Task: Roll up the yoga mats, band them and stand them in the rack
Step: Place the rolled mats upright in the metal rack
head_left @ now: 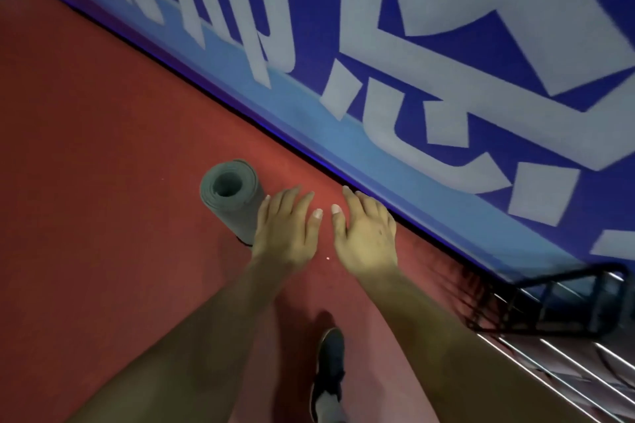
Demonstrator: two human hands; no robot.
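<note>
A grey rolled yoga mat [231, 197] stands upright on the red floor, its coiled end facing up and a dark band near its base. My left hand [285, 230] is spread out just right of the mat, its fingers straight and close to the mat's side; whether it touches is unclear. My right hand [366, 233] is stretched out beside it with straight fingers, holding nothing. A black wire rack [563, 299] shows at the lower right.
A blue wall [395, 45] with large pale lettering runs diagonally from upper left to lower right. The red floor [103, 165] spreads to the left. My dark shoe [330, 367] is at the bottom. Chrome bars [567, 374] lie beside the rack.
</note>
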